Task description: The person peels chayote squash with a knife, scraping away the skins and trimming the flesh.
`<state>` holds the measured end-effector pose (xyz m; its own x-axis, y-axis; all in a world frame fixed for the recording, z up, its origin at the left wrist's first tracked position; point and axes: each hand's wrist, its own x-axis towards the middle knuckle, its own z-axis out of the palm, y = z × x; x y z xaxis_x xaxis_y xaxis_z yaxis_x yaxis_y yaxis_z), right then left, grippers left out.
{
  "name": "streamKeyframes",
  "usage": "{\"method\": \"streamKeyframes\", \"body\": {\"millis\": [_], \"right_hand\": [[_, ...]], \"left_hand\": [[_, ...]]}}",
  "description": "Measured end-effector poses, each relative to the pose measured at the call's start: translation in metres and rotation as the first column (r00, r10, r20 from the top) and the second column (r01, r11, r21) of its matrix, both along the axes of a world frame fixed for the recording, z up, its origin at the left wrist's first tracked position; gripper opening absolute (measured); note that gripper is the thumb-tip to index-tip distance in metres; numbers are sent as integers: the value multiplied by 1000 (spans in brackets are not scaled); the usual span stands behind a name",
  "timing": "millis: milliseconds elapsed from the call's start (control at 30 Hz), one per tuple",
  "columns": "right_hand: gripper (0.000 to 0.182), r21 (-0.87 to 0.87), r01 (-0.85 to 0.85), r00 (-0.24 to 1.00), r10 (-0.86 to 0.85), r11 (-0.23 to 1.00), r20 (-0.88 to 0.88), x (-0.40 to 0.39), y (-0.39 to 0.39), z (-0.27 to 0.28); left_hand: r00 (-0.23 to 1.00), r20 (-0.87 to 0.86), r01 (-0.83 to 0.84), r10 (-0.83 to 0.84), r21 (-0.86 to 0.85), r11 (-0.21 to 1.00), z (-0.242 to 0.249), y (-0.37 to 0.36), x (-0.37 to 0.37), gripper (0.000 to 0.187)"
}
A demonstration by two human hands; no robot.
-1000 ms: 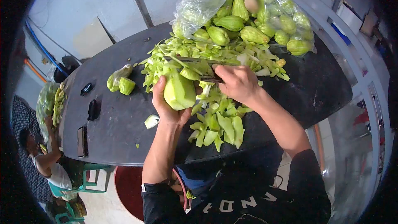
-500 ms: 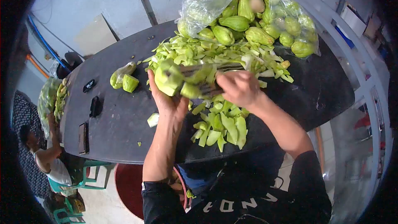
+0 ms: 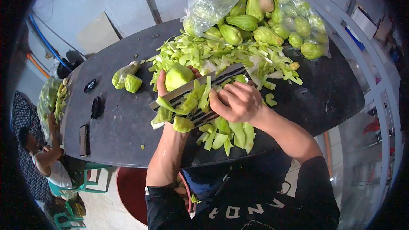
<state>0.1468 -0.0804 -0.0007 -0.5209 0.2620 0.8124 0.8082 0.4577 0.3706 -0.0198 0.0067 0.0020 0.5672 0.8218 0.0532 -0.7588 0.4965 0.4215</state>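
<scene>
My left hand (image 3: 162,86) is wrapped round a peeled pale green chayote (image 3: 178,76), partly hidden behind the blade. In my right fist (image 3: 239,102) is a knife (image 3: 170,96), its handle hidden by the fingers and its long blade smeared into stripes by motion. Green slices lie against or fly past the blade, and a thick cut piece (image 3: 183,124) shows above my left wrist. Below the knife rests a small pile of slices (image 3: 232,134). Beyond my hands spreads a large heap of cut chayote (image 3: 183,49).
At the back, a clear plastic bag (image 3: 204,6) holds several whole chayotes (image 3: 243,22). On the dark table (image 3: 123,132) to the left are a chayote (image 3: 123,76), a cut chunk (image 3: 133,84) and several small dark objects. Another person (image 3: 51,162) sits at far left. A red tub (image 3: 130,194) stands below.
The knife has swung down and leftward across the front of the chayote, with my right hand shifting slightly left and down. The small piece beside it has dropped toward my left wrist.
</scene>
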Motion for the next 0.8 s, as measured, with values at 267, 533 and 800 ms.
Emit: {"method": "streamKeyframes", "body": {"millis": [267,533,800], "right_hand": [[16,-65,130,990,-133,989,-39,14,2,5],[15,-131,61,997,-68,990,-48,16,-6,7],[17,-195,3,991,-30,981,-133,25,-7,10]], "left_hand": [[974,-123,-205,190,-117,972,16,-17,3,57],[957,-180,-223,229,52,973,8,-11,0,56],[960,-192,-182,201,115,977,14,-18,-3,57]]}}
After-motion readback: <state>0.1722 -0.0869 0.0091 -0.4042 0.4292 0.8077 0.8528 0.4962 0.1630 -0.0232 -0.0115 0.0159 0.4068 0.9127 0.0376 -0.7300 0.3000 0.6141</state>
